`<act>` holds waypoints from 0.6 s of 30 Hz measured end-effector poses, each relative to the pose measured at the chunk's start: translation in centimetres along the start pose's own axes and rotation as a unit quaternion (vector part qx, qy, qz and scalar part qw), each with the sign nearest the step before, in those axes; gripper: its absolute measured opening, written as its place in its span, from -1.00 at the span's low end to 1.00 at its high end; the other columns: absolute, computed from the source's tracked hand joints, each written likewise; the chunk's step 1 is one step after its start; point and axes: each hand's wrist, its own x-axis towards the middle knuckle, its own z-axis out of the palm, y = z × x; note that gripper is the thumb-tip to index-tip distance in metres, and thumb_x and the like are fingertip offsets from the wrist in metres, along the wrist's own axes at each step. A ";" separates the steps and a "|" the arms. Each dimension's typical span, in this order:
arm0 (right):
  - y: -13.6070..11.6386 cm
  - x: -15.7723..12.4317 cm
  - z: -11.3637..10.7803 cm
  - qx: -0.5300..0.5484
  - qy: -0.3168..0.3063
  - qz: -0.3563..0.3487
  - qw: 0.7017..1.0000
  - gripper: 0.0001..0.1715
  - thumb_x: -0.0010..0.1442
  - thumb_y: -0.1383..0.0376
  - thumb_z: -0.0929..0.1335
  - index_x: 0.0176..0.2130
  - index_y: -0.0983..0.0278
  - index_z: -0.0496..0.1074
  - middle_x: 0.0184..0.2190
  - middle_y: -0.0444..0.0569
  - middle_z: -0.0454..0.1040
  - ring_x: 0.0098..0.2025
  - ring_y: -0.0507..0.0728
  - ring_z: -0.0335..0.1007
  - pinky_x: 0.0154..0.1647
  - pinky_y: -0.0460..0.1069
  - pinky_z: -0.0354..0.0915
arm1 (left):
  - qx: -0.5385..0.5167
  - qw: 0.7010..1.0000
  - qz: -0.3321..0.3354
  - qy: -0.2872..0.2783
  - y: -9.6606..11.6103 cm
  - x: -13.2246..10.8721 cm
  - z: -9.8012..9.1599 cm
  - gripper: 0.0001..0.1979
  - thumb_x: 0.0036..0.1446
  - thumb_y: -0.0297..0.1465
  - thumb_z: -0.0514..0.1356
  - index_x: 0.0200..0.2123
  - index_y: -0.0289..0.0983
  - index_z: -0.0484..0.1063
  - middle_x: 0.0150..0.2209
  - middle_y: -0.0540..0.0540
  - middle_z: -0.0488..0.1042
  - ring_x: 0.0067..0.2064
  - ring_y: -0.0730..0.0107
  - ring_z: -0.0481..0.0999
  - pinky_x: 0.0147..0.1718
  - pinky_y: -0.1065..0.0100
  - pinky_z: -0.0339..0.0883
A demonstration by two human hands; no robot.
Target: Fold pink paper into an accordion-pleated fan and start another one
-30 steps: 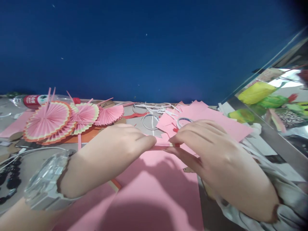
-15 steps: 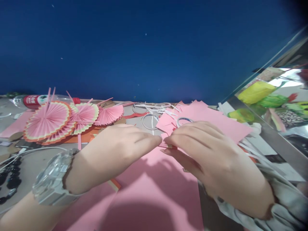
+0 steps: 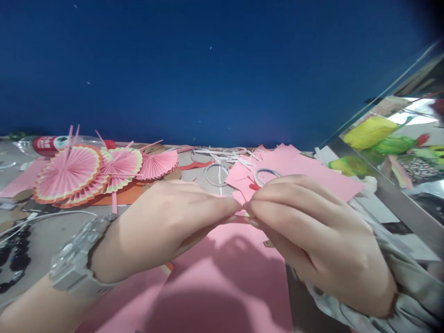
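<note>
Pinching folded pink paper [image 3: 242, 213] with left hand [image 3: 173, 217] and right hand [image 3: 317, 226] fingers [image 3: 274, 203]. Got a plastic bottle [image 3: 46, 144] lying behind paper fans [image 3: 67, 173], can't tell contents.

Had room to pass low over the near part of the large pink sheet [image 3: 225, 286]. Met left hand [image 3: 180, 212] and right hand [image 3: 312, 226] close together over its far end, with tape rolls [image 3: 207, 175] and loose pink papers [image 3: 294, 173] beyond it. Ran into pleated fans [image 3: 67, 173] off its far left.
</note>
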 end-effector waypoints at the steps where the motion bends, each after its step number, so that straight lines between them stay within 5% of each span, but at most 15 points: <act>1: -0.2 0.1 0.1 0.014 0.007 0.004 1.000 -0.89 0.16 0.48 0.28 -0.28 0.29 0.30 -0.33 -0.03 0.40 -0.22 0.12 0.26 -0.17 0.06 0.25 | -0.025 0.999 -0.022 -0.005 0.2 0.0 0.0 -0.82 0.25 -0.45 -0.01 -0.25 -0.22 0.40 -0.41 0.01 0.50 -0.34 0.44 0.48 -0.28 0.43 0.30; 11: -0.4 0.4 -0.6 0.111 -0.109 0.248 0.956 -0.70 0.30 0.21 0.17 -0.46 0.23 0.20 -0.56 -0.19 0.26 -0.52 -0.01 0.19 -0.51 -0.08 0.11 | -0.208 0.940 -0.252 -0.104 1.0 0.5 0.8 -0.63 0.25 -0.13 -0.06 -0.46 -0.23 0.30 -0.54 0.11 0.33 -0.51 0.54 0.33 -0.50 0.49 0.16; 18: 1.3 0.0 -1.4 0.111 -0.143 0.299 0.937 -0.66 0.29 0.13 0.16 -0.45 0.23 0.23 -0.57 -0.18 0.31 -0.53 0.01 0.26 -0.54 -0.07 0.15 | -0.134 0.945 -0.243 -0.172 0.2 0.4 0.0 -0.66 0.26 -0.20 -0.09 -0.49 -0.24 0.24 -0.59 0.09 0.30 -0.54 0.49 0.29 -0.57 0.45 0.06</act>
